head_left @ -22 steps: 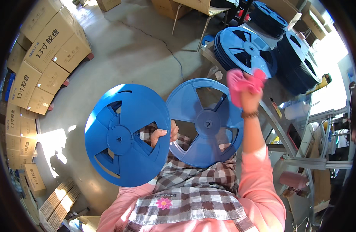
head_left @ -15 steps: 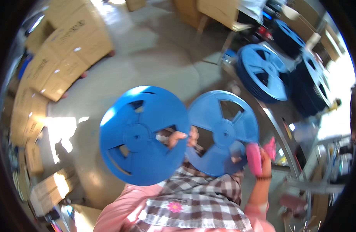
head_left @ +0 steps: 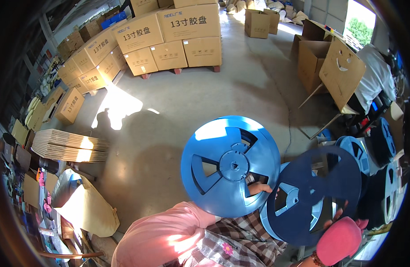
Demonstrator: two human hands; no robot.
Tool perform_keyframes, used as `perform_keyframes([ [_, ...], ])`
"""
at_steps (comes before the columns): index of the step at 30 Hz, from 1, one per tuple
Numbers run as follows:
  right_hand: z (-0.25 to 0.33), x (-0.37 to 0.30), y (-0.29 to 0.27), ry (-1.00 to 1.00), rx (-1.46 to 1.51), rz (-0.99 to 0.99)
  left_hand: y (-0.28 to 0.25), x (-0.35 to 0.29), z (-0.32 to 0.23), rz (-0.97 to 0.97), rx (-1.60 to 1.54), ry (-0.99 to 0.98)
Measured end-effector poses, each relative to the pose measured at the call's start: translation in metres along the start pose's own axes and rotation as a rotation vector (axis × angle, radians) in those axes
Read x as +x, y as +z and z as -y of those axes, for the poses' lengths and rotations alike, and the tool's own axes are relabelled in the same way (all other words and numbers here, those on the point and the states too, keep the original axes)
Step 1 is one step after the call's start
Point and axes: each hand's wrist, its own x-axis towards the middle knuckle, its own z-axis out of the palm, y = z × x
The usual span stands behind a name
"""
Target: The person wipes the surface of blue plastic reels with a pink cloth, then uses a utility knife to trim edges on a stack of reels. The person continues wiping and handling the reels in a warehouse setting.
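My left hand (head_left: 260, 188) is closed on the rim of a blue plastic reel (head_left: 234, 166), its fingers showing through a cut-out. The reel faces up with its hub in the middle. Just right of it, a dark blue reel disc (head_left: 283, 222) overlaps a lighter blue reel (head_left: 263, 224) behind it. My right hand (head_left: 336, 217) has its fingers closed at the dark disc's lower right edge. A pink pad (head_left: 340, 238) with a knotted tie covers much of that hand.
Cartons (head_left: 189, 26) stand stacked on pallets at the back. Flattened cardboard (head_left: 67, 146) and a cream sack (head_left: 95, 209) lie left. A wooden chair (head_left: 343, 66), a person in white (head_left: 378, 78) and more blue reels (head_left: 354, 153) are on the right.
My view has swung up and left, bringing the carton stacks into sight. Both reels have shifted right in the picture, and the right-hand one now shows a dark disc in front of a lighter reel.
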Motion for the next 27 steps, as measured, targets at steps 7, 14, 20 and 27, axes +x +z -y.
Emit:
perform_keyframes([
  [7, -0.049, 0.006, 0.105, 0.288, 0.072, 0.373, -0.011, 0.004, -0.002, -0.069, -0.02, -0.083],
  [14, -0.083, 0.005, -0.048, -0.683, -1.153, 0.161, -0.016, 0.006, -0.013, -0.198, -0.012, -0.173],
  [20, -0.062, 0.005, -0.09, -0.48, -1.856, 0.123, -0.027, 0.013, -0.006, -0.164, -0.055, -0.265],
  [27, 0.057, 0.11, -0.157, -0.601, -1.821, -0.7, -0.03, 0.013, -0.009, -0.159, -0.022, -0.302],
])
